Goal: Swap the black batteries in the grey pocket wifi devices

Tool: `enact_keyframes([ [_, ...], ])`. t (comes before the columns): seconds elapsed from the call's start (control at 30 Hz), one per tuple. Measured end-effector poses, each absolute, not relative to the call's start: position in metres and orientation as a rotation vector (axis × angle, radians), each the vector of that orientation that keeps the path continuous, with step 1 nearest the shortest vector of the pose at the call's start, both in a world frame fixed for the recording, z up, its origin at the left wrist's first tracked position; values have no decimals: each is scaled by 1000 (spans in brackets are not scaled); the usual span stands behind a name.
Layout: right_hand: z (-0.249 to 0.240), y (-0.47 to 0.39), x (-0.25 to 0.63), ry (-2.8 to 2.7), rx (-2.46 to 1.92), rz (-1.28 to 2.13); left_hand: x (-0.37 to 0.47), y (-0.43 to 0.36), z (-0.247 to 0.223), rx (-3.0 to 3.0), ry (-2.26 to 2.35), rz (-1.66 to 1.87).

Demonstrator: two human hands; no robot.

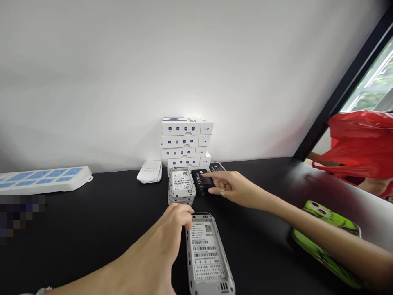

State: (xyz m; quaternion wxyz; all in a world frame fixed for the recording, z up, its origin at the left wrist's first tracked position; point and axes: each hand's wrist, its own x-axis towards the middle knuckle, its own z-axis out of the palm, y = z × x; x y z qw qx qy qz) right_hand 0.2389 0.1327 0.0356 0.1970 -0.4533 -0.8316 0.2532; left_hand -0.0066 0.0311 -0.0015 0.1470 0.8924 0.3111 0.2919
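At the left edge, a white power strip (46, 179) with blue panels is lying on the black counter (101, 221). Right of it, white covers (150, 171) are resting in a stack near the wall (123, 82). The left hand (159, 237) is reaching up from the bottom, its fingers curling onto the upper left edge of an open gray casing (210, 254), which is showing its label at bottom center. Behind it, similar casings (182, 184) are sitting stacked before white boxes (186, 141). Just beside them, black batteries (202, 180) are lying under the right hand (235, 187); its index finger and thumb are standing moderately apart, contact being unclear. A green case (328, 241) is lying at lower right, and a red bag (362, 143) is slumping at the right edge.
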Motion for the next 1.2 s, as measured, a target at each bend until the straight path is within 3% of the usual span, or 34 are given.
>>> enact_keyframes([
  [0.1, 43, 131, 247, -2315, -1262, 652, -9, 34, 8, 2490, 827, 937],
  [0.33, 58, 141, 269, -2368, -1242, 516, -16, 64, 32, 2254, 1269, 1067],
  [0.8, 34, 204, 286, -2538, -1381, 630, -22, 78, 12, 2284, 1486, 1068],
  [1.03, 57, 151, 288, -2418, -1423, 530, -7, 46, 27, 2665, 1069, 1241],
  [1.1, 60, 123, 279, -2481, -1343, 556, 0, 34, 29, 2771, 911, 1123],
  [1.2, 54, 82, 257, -2596, -1117, 644, 7, 24, 23, 2710, 1168, 871],
])
